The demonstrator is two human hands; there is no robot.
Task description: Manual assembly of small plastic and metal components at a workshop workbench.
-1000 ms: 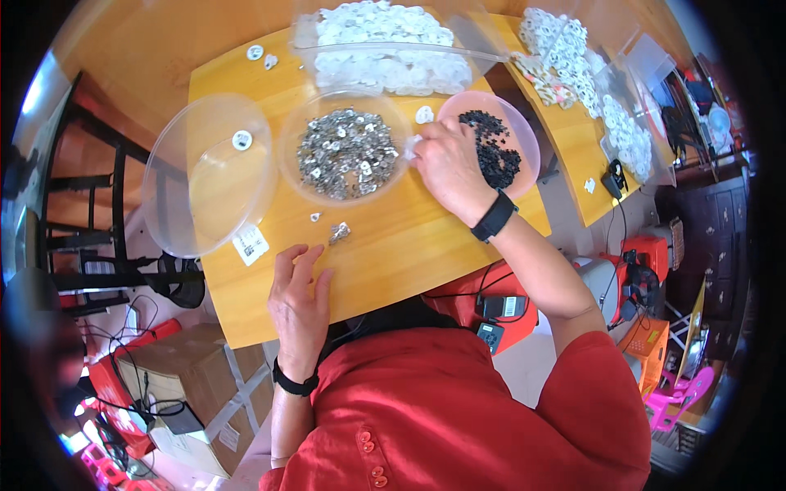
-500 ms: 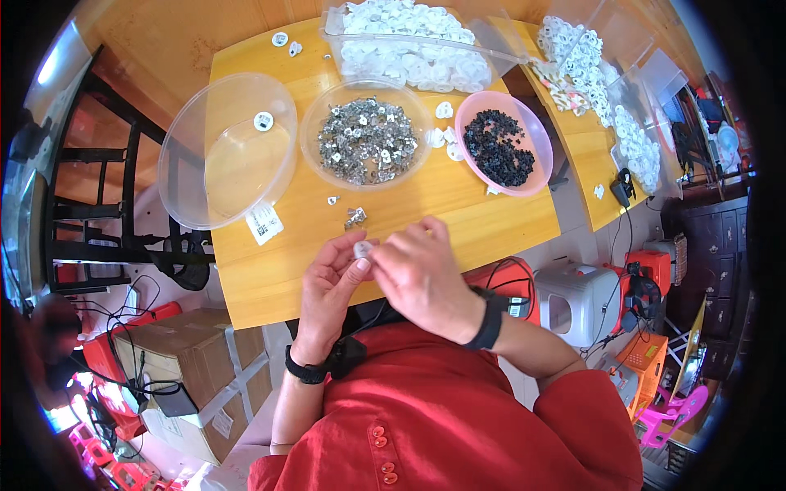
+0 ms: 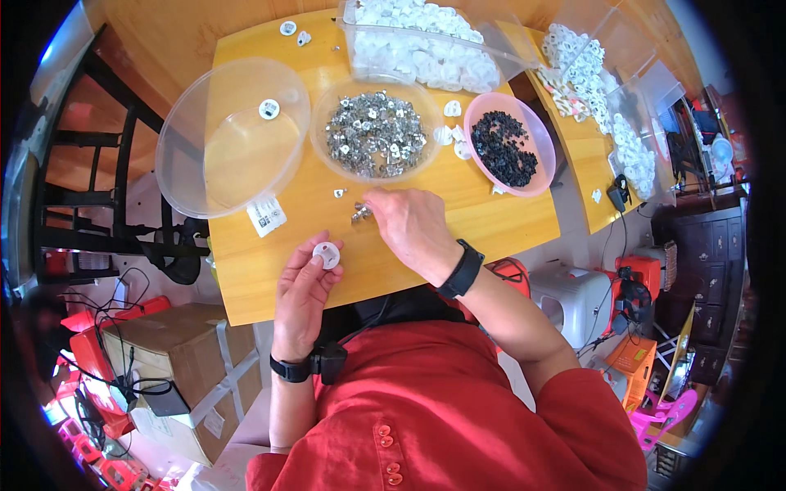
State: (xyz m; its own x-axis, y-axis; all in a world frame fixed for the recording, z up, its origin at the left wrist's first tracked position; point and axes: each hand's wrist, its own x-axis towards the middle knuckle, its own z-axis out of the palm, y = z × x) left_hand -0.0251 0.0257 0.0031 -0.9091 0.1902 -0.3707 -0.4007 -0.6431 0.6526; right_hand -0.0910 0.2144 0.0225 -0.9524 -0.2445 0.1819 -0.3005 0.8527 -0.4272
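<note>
Between the thumb and fingers of my left hand (image 3: 303, 286) is a round white plastic disc (image 3: 327, 255), its face with small slots turned up, over the table's near edge. My right hand (image 3: 413, 227) is ahead and to the right, fingers curled together over the wooden table (image 3: 483, 233). Its fingertips are at a few small shiny metal pieces (image 3: 359, 213); whether they pinch one is hidden. Beyond lies a clear round tub (image 3: 378, 135) of small metal parts. To its right is a pink bowl (image 3: 540, 147) with small black parts.
A clear empty-looking tub (image 3: 233, 196) at left holds one white disc (image 3: 268, 109). At the back stands a clear bin of white discs (image 3: 417, 49). More white parts (image 3: 573, 49) cover a second table at right. A cardboard box (image 3: 176, 352) sits lower left.
My hands, together at the disc before, are now apart. The right has moved away to the loose metal pieces; the left has drawn left and nearer with the disc.
</note>
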